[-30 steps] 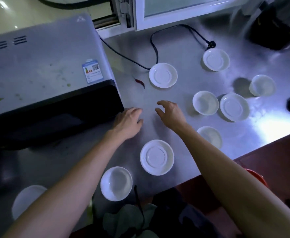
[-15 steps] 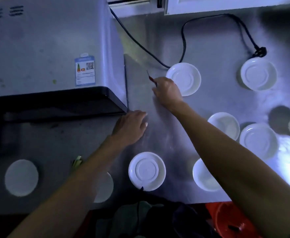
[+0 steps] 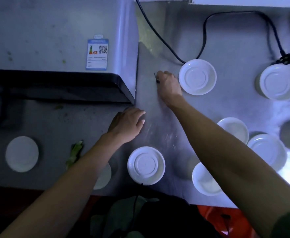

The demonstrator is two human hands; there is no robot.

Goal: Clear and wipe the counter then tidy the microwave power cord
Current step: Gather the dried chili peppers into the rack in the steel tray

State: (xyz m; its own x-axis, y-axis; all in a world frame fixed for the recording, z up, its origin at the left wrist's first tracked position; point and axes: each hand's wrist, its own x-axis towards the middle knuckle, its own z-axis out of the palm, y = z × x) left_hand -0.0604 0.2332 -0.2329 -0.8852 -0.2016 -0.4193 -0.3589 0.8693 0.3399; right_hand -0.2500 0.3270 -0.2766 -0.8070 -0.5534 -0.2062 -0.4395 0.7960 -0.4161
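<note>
Steel counter [image 3: 235, 48] is littered with white saucers; the microwave's black power cord [image 3: 205, 31] loops loose along its back edge.

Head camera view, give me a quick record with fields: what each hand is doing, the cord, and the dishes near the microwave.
right hand: right hand pinches a small dark scrap, beside a white saucer
left hand: left hand rests flat on the counter, by the microwave corner
cord: black power cord loops loose across the counter, plug unplugged
dishes: white saucers and bowls scattered, not yet cleared
scraps: green leaf left of the left forearm
</note>
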